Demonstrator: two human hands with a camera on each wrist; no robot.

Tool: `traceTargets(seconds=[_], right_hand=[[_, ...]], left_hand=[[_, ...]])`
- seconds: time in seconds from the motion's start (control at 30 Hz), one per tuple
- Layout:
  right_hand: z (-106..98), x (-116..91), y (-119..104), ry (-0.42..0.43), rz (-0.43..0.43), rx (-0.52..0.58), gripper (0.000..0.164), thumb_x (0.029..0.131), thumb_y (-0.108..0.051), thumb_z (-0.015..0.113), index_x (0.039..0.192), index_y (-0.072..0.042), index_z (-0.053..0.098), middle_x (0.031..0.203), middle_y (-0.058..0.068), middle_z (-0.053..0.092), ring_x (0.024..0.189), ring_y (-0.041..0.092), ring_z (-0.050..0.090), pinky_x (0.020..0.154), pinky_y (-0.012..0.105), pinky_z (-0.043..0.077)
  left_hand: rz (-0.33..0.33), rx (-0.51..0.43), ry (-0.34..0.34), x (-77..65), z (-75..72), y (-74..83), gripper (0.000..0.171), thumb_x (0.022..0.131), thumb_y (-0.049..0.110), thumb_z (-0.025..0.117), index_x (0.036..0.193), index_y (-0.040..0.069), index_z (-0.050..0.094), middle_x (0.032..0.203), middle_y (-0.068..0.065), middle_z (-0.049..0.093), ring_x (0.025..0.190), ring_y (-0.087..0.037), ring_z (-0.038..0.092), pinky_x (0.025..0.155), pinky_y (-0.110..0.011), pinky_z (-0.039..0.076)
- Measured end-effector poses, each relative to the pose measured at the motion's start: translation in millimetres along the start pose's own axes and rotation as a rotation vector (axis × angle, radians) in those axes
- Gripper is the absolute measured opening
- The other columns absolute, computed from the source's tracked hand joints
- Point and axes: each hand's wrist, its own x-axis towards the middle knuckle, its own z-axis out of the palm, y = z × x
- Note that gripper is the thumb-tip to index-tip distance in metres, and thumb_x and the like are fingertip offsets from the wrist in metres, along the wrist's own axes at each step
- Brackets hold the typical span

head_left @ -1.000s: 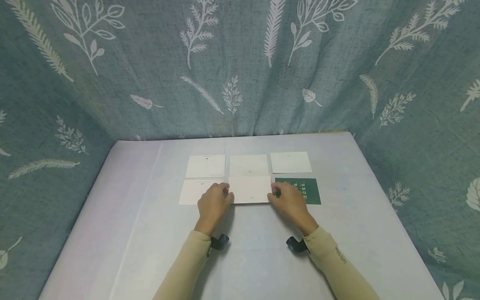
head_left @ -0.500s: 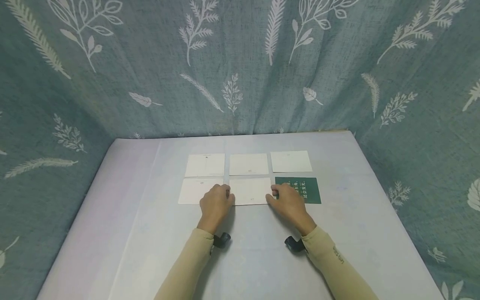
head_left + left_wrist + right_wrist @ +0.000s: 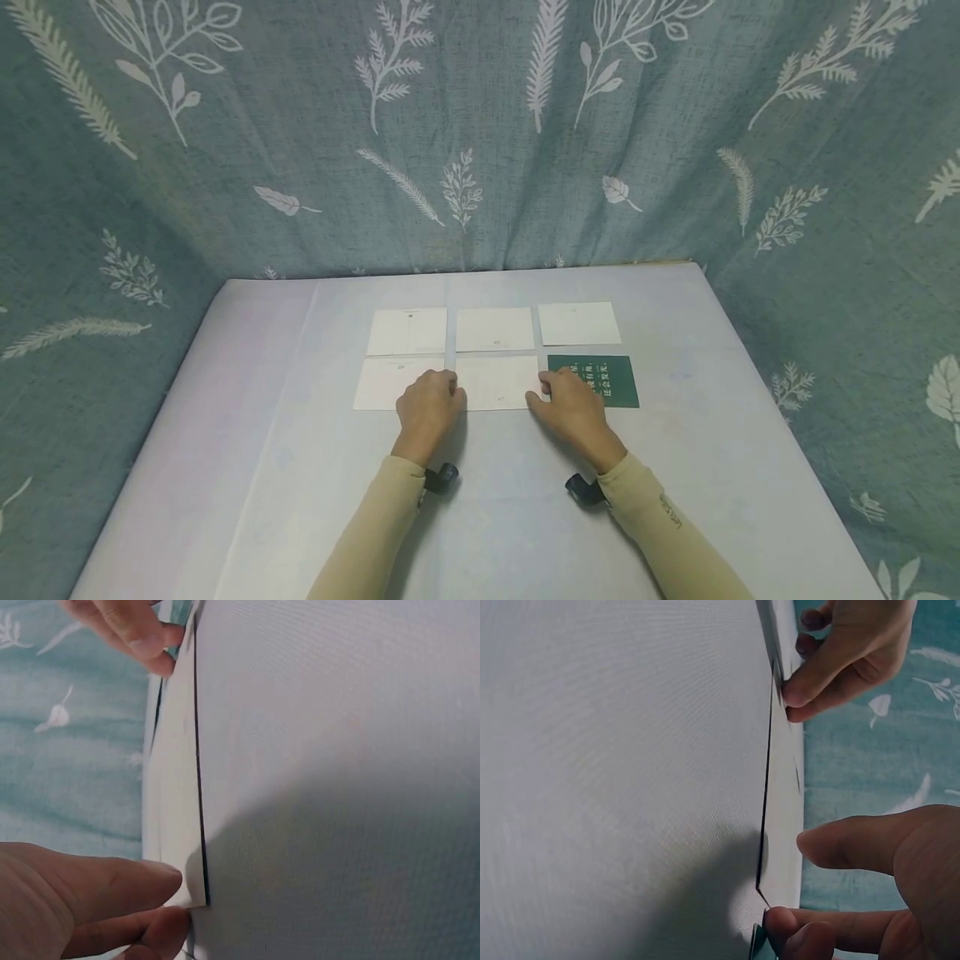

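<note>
A white card (image 3: 497, 382) lies flat on the table in the middle of the front row. My left hand (image 3: 429, 408) is at its left edge, fingertips beside the edge. In the left wrist view, the left thumb (image 3: 154, 881) is over the card's corner, spaced from the index finger; contact is unclear. My right hand (image 3: 573, 410) is at the right edge, its thumb (image 3: 840, 841) spread from the fingers and its fingertips close to the card's corner. Under the right hand lies a green card (image 3: 618, 383) with white writing, partly covered. Another white card (image 3: 378, 385) is partly behind the left hand.
Behind the front row lie three white cards: a left one (image 3: 407, 331), a middle one (image 3: 495, 329) and a right one (image 3: 577, 323). The pale table (image 3: 187, 433) ends at a blue-green leaf-patterned curtain (image 3: 480, 142) on three sides.
The front middle card has come down and slightly toward me, now flat with a gap behind it. The right thumb has drawn back from the card's edge; the left hand has barely shifted.
</note>
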Motion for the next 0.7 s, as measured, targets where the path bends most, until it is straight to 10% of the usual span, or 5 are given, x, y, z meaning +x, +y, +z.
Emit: traceTargets(seconds=[0.7], right_hand=[[-0.2,-2.4,0.3,0.013,0.003,0.043,0.018,0.09,-0.031,0.07,0.092,-0.013,0.068,0.082,0.001,0.057,0.073,0.019,0.051,0.057,0.033,0.039]], left_hand=[[-0.014,-0.012,-0.018,1.2,0.8,-1.7,0.01,0.09,0.016,0.071,0.09,0.007,0.076,0.069,-0.003,0.061,0.055,-0.018,0.053,0.048,-0.032,0.041]])
